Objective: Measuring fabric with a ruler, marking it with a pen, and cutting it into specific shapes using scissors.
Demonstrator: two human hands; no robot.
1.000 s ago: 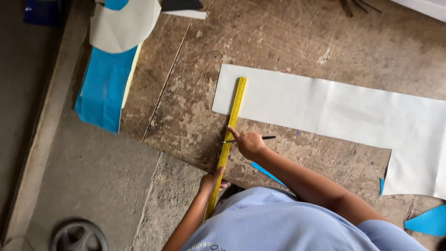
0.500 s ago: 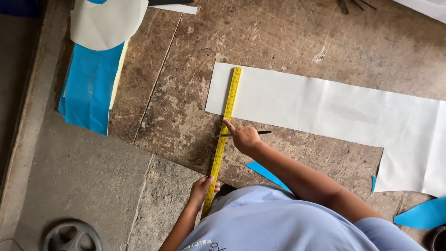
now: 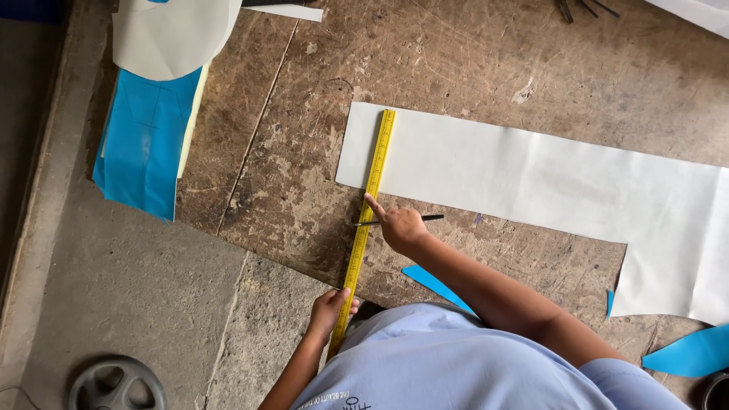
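Two hands keep the ruler (image 3: 367,220): left hand (image 3: 328,310) grips its end, right hand (image 3: 401,226), clamping a pen (image 3: 433,218), has slid slightly down.

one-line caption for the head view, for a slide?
Left hand steadies a yellow ruler across a white sheet; right hand holds a pen.

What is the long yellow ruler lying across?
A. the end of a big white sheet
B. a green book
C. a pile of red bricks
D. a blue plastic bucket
A: the yellow ruler lies across the left end of the white sheet, with the left hand at its near end and the right hand holding a pencil beside it.
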